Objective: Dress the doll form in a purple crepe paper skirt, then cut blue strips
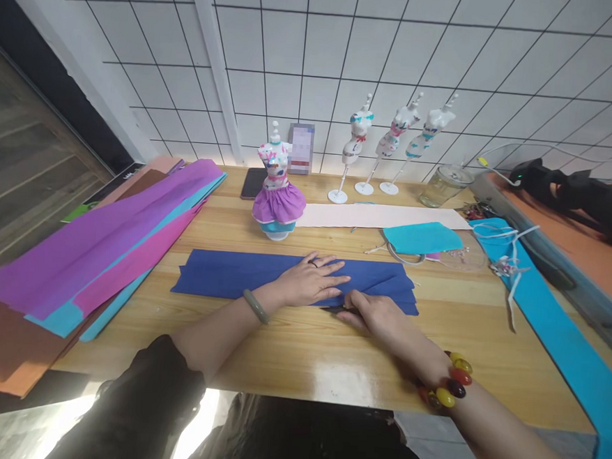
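Note:
A long dark blue strip of thin, paper-like material lies across the middle of the wooden table, with folds at its right end. My left hand rests flat on this strip, fingers spread, pressing on its middle. Close to its fingertips, my right hand is closed at the strip's near edge. A dark pointed blade, apparently of scissors, sticks out leftward from under the right fingers along that edge. The scissors' handles are hidden by the hand.
Purple, light blue, pink and brown sheets are stacked at left. Behind the strip stand a mini mannequin in a purple skirt, several bare-stand mannequins, a phone and a glass jar. Turquoise material runs down the right.

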Demonstrator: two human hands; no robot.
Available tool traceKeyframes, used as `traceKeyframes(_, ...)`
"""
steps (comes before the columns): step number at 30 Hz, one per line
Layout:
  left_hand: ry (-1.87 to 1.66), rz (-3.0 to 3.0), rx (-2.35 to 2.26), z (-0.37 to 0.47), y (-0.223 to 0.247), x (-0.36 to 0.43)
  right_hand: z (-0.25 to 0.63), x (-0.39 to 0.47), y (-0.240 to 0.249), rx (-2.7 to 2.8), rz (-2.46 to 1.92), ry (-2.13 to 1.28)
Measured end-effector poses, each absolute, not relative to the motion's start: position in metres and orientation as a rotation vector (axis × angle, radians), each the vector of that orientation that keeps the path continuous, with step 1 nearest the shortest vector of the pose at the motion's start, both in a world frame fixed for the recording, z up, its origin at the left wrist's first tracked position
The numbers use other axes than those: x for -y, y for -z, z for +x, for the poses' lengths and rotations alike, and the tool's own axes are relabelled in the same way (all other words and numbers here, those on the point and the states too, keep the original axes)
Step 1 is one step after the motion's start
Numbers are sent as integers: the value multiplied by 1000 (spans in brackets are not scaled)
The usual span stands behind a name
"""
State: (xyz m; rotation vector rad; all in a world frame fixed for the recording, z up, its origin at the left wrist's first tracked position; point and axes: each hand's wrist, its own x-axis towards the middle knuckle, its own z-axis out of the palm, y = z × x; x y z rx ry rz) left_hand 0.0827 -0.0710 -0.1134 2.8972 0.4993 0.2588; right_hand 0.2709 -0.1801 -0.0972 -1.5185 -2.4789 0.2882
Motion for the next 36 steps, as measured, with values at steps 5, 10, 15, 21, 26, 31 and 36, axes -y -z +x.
traceKeyframes(5, -267, 2903, -498, 83, 113, 71, 274, 180, 103, 2469, -1522, -266)
traceKeyframes(10, -259, 2908, -494, 83, 114, 71, 269, 179, 103, 2481, -1504, -253)
traceKeyframes(15, -250, 2911, -492, 82, 115, 70, 264, 176, 104, 2500, -1445, -230)
traceKeyframes(21, -277, 2907, -512, 83, 117, 70, 265, 177, 105, 2500, -1473, -217)
traceKeyframes(26, -282, 2898, -500, 82, 116, 70, 258, 177, 104, 2503, -1477, -184)
traceKeyframes(31, -293, 2901, -497, 82, 115, 71, 250, 175, 102, 2527, -1453, -161)
traceKeyframes(36, -306, 2895, -502, 82, 116, 70, 253, 175, 104, 2533, -1446, -140)
